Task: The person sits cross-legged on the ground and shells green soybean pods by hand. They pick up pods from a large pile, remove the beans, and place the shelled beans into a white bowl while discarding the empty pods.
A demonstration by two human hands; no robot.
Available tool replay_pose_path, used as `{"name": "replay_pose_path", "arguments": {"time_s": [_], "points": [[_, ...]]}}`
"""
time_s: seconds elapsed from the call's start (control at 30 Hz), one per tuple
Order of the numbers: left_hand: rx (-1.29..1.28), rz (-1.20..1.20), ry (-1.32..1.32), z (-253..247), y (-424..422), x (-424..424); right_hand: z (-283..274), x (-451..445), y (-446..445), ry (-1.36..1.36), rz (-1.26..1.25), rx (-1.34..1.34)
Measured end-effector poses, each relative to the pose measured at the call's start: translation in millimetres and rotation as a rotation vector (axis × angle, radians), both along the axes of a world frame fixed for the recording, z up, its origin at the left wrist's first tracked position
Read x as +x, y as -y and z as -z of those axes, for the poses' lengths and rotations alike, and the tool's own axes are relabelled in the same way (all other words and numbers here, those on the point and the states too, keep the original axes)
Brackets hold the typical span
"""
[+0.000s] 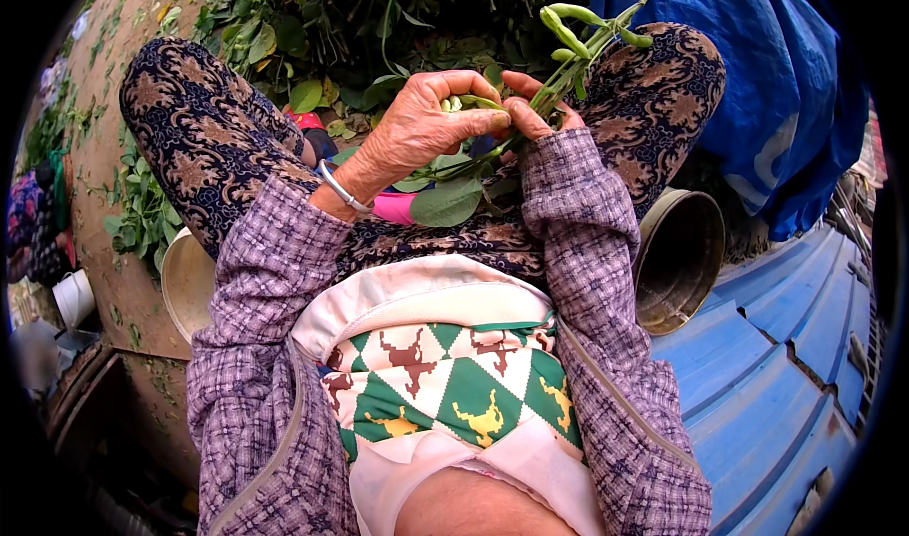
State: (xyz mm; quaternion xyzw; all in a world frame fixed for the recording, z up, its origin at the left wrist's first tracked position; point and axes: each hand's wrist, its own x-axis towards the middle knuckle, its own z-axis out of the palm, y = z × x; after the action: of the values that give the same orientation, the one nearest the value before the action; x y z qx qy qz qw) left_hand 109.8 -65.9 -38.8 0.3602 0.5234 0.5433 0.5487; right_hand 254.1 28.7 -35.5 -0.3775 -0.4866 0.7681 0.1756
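Observation:
My left hand (426, 120), with a pale bangle (346, 189) at its wrist, pinches green bean pods (477, 101) between thumb and fingers. My right hand (529, 115) grips a bundle of green bean stems (550, 94) and meets the left fingertips. Plump pods (564, 32) hang from the upper end of the stems, over my right knee. Toward my lap, the lower end carries a broad green leaf (447, 202). Part of a pink object (394, 208) shows under it; what it is I cannot tell.
Cut leafy plants (305, 24) are heaped beyond my knees. A white bucket (186, 280) stands at my left; a metal bucket (678, 262) lies tipped at my right. Blue tarpaulin (767, 88) and blue corrugated sheets (753, 408) lie right. A person (42, 223) is at far left.

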Motion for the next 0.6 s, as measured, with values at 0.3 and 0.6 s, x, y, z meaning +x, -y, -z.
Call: {"name": "replay_pose_path", "arguments": {"time_s": [0.3,0.6], "points": [[-0.007,-0.026,-0.103,-0.4,-1.1,1.1,2.8,-2.5,2.1,0.066,0.003,0.095],[-0.033,0.011,0.005,-3.6,-1.4,4.7,2.5,1.5,0.0,0.016,0.001,0.076]]}}
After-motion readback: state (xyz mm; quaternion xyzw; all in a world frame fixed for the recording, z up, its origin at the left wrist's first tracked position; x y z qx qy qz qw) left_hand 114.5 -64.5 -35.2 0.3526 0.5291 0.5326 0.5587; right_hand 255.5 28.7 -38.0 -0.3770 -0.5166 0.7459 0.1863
